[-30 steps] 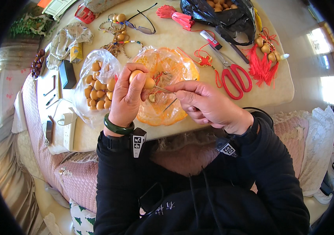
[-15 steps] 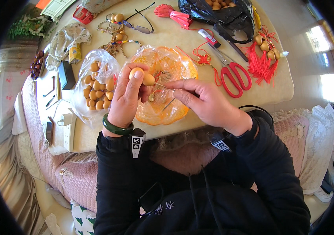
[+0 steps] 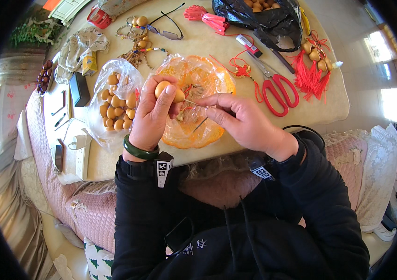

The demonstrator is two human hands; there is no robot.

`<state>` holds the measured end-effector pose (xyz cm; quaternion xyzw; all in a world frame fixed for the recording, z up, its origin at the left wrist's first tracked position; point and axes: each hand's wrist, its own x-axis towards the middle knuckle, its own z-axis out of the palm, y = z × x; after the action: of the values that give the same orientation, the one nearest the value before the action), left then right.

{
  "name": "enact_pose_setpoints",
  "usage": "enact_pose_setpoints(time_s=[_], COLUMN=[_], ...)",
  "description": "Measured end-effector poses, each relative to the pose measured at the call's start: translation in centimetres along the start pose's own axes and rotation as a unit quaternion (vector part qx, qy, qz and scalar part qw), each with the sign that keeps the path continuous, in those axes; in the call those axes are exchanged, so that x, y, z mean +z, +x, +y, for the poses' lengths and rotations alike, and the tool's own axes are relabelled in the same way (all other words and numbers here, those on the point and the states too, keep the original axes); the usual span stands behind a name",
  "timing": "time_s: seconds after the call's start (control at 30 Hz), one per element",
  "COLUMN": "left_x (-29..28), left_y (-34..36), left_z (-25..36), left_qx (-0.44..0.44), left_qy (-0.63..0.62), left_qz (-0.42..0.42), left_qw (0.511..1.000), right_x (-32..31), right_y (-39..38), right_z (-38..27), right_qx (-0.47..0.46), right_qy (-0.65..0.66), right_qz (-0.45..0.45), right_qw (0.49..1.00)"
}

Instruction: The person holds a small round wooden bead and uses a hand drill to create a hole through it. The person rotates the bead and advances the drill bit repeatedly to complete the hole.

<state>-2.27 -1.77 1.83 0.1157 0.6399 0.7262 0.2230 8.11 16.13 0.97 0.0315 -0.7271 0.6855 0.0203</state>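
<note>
A small golden-brown gourd sits in my left hand, fingers closed round it and the thumb pressed on its side. My right hand pinches a thin metal tool, whose tip meets the gourd's end. Another slim dark rod slants out below the right fingers; I cannot tell whether it belongs to the same tool. Both hands are over an orange basket lined with clear plastic, with small scraps inside.
Left of the basket lies a clear bag of small gourds. Red-handled scissors, a red knotted cord and red tassels with gourds lie to the right. Glasses and a black bag are at the back.
The gourd has turned slightly in my left hand, its outline now shorter and rounder. My right hand has barely moved, and the tool tip stays at the gourd's end.
</note>
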Motion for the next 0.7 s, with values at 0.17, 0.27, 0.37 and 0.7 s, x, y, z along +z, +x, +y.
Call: enact_pose_setpoints(time_s=[0.17, 0.27, 0.37, 0.7], left_x=[-0.6, -1.1, -1.1, -0.3], left_y=[0.0, 0.2, 0.1, 0.1], left_z=[0.0, 0.2, 0.2, -0.2], left_qx=[-0.019, -0.084, -0.108, -0.056], left_qy=[-0.01, -0.006, -0.073, -0.077], left_qz=[-0.064, -0.07, -0.076, -0.022], left_qw=[0.998, 0.994, 0.989, 0.995], right_x=[-0.2, -0.5, -0.6, -0.4], right_y=[0.3, -0.1, -0.3, 0.0], right_z=[0.0, -0.5, -0.7, -0.4], right_qx=[0.042, -0.1, -0.09, -0.069], right_qy=[0.015, -0.187, -0.246, -0.144], right_qz=[-0.007, 0.016, 0.008, 0.038], right_qw=[0.999, 0.977, 0.965, 0.986])
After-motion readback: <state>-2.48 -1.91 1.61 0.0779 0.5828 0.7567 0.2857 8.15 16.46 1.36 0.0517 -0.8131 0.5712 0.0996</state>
